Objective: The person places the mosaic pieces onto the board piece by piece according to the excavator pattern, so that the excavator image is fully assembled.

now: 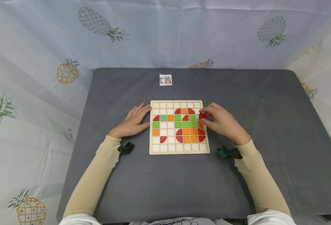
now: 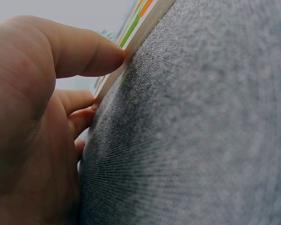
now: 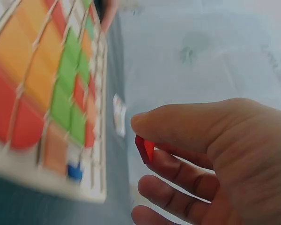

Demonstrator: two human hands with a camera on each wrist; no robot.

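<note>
A wooden grid board [image 1: 179, 153] lies on the table, with red, orange and green tiles in many of its squares. My left hand [image 1: 133, 122] lies at the board's left side, fingers extended; its thumb and fingertips touch the board edge [image 2: 145, 35] in the left wrist view. At the right side, my right hand [image 1: 221, 122] pinches a small red tile [image 3: 145, 149] between thumb and index finger, above the board. A small blue piece [image 3: 75, 171] sits in the grid's right column, beside an orange tile [image 3: 55, 151]. The right wrist view is blurred.
A small printed pattern card [image 1: 165, 80] lies behind the board near the table's far edge. Grey cloth covers the table [image 1: 252, 93]. A pale curtain with pineapple prints [image 1: 154, 34] hangs behind and at the sides. Each wrist wears a dark strap [image 1: 126, 147].
</note>
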